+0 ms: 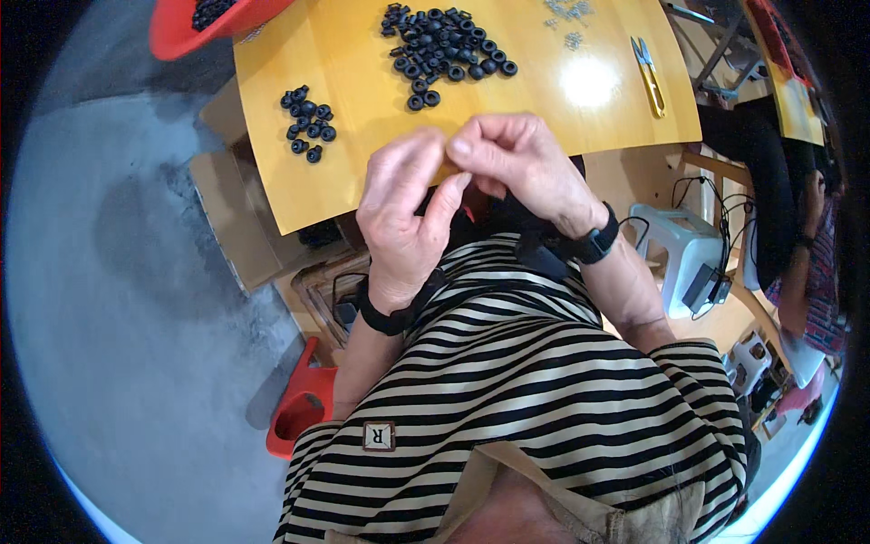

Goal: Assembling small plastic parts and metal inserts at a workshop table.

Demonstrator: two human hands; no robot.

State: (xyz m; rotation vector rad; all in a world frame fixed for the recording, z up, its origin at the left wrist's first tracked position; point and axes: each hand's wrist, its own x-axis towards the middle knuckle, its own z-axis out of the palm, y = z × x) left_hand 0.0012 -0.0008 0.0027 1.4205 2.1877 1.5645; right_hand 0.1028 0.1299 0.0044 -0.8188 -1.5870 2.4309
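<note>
My left hand (399, 213) and my right hand (526, 159) meet over the near edge of the yellow table, fingertips close together. Thumb and fingers are pinched on both sides; whatever they hold is hidden or too small to name. Beyond them lies a large heap of small round black parts (444, 47), which look like rubber rings or caps with holes. A smaller cluster of similar black parts (309, 124) rests to the left. Toward the far right of the table are scattered tiny silvery or see-through pieces (571, 13).
Yellow-handled thread snips (651, 80) lie at the table's right. A red basin (172, 34) holding black parts stands at the far left. Cardboard (234, 213) leans beside the table's left edge. At right are a pale plastic stool (681, 249), cables and another person's arm (797, 290).
</note>
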